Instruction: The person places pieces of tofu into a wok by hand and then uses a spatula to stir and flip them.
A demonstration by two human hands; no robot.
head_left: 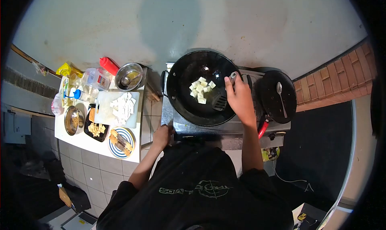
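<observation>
Gripping a black slotted spatula (219, 103) by its handle, with the right hand (241, 99) closed. Just left of that grip, inside a wide black wok (179, 105): pale, smooth-faced cubes (202, 89), loosely clustered beside the spatula's head. At the front left of the steel stove (181, 130), with the left hand (162, 137); cannot tell whether open or closed. Right of the spatula grip, on a flat round black pan (273, 99): a shiny steel spoon (279, 89). Well left of the grip, on a white table (60, 126): white flat pieces (124, 108) on a white cutting board (105, 105), pale-yellow chunks (96, 129) in a black tray (101, 139), long brown pieces (120, 142) on a blue-striped plate (130, 139).
</observation>
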